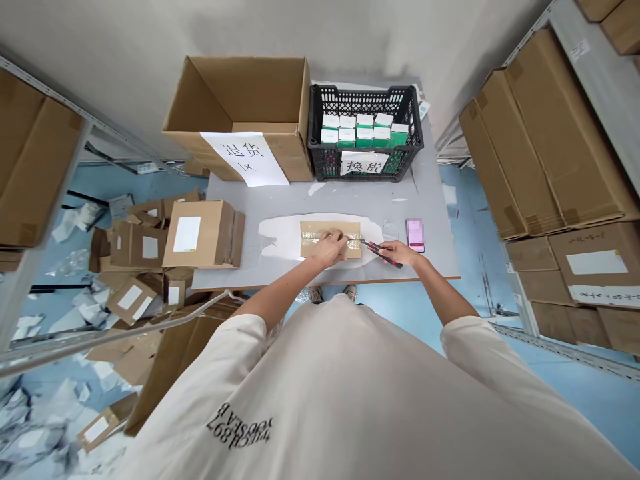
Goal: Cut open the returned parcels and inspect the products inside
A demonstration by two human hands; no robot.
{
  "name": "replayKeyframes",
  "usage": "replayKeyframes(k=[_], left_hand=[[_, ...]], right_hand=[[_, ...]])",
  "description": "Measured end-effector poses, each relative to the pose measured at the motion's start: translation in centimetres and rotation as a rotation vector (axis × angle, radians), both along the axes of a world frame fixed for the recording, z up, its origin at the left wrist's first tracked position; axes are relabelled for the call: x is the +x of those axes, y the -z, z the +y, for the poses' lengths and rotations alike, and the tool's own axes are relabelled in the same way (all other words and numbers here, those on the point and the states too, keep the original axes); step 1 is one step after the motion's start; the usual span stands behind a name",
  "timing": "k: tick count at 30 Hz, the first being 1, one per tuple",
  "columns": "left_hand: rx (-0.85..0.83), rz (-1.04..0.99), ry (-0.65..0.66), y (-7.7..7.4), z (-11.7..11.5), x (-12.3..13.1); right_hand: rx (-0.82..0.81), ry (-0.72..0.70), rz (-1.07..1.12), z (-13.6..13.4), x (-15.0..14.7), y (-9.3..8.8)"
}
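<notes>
Left hand [331,248]: pressed flat on taped parcel [315,239] — bench [280,200] centre.
Right hand [397,253]: gripping red-black cutter [383,251] — blade at parcel's 3 o'clock edge.

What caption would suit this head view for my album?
Left hand steadies a taped cardboard parcel on the grey table while the right hand holds a red-handled cutter at its edge.
</notes>
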State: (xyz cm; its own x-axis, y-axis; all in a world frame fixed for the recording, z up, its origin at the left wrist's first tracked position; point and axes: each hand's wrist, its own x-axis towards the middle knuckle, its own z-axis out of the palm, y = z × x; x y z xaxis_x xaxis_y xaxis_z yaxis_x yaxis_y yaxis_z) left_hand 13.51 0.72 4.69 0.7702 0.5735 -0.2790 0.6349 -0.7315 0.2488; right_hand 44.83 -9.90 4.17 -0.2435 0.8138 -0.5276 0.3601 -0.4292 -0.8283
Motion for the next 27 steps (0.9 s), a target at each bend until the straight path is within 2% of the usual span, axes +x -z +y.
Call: replayKeyframes(k=[13, 20, 27], left_hand=[[0.013, 0.036, 0.022, -0.6, -0.2, 0.1], [0.016, 0.06, 0.05, -0.5, 1.0, 0.5], [-0.03, 0.033, -0.014, -1.5, 1.2, 2.5]], right_hand=[[-0.018, 0.145, 0.038, -3.4, -1.6, 1.1], [-0.119, 0.192, 0.075, -6.3, -1.2, 2.2], [-0.069, 0.397, 0.064, -5.3, -0.5, 1.4]])
